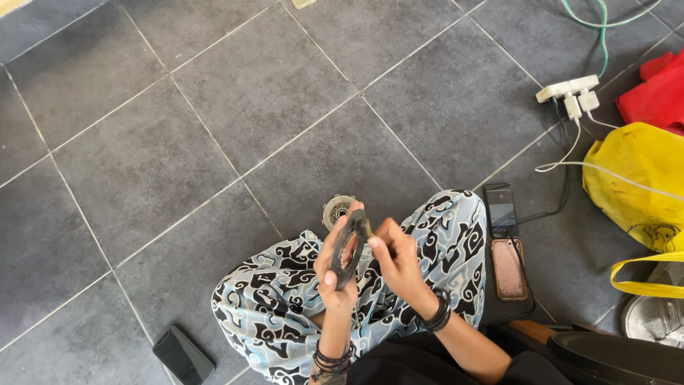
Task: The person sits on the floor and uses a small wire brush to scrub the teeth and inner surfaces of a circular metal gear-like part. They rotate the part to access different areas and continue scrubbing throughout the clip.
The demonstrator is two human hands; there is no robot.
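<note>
Both hands' fingers (335,260) grip 1 dark ring (347,246); beyond it, a round wheel part (335,209), 2 phones (501,209) alongside.

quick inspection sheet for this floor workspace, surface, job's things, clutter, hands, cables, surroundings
surface: grey tiled floor with pale grout lines; person sits on it in patterned trousers
job's things: dark ring-shaped part held upright between both hands; round wheel-like part on the floor just beyond
clutter: black phone lower left; two phones by the knee
hands: left hand grips the ring's lower edge; right hand pinches its top
cables: white power strip with chargers plugged in, white lead, green cable
surroundings: yellow bag, red cloth, dark round object lower right
</note>
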